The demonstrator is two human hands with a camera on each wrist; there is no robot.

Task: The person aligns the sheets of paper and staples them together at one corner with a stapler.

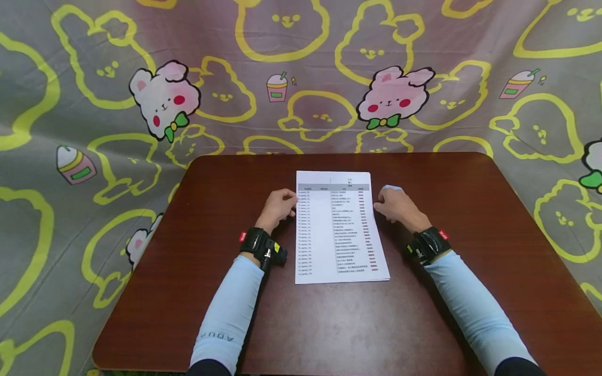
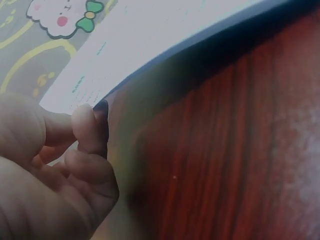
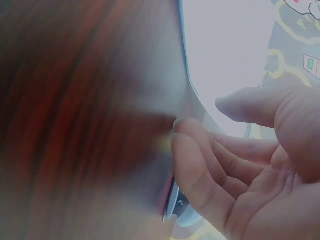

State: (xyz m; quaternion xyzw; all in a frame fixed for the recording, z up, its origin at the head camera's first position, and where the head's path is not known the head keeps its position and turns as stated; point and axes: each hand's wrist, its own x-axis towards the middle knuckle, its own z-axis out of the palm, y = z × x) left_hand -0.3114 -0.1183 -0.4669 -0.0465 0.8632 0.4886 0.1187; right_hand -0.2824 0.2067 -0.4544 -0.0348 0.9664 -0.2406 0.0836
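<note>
A thin stack of printed paper sheets [image 1: 320,235], with rows of text in a table, is in front of me on the table. At its left edge my left hand [image 1: 278,207] pinches the sheets; in the left wrist view the paper [image 2: 165,30] is lifted off the wood at that side. My right hand [image 1: 397,205] is just beside the stack's right edge. In the right wrist view its thumb and loosely bent fingers stand apart, with nothing between them. Behind that hand is a light blue object [image 1: 392,187] with a metal part, mostly hidden; its kind cannot be told.
The dark red-brown wooden table [image 1: 188,292] has rounded corners. A grey curtain [image 1: 301,120] with cartoon animals hangs behind and along its sides. Each wrist wears a black strap with a camera, and light blue sleeves [image 1: 230,313] cover the forearms.
</note>
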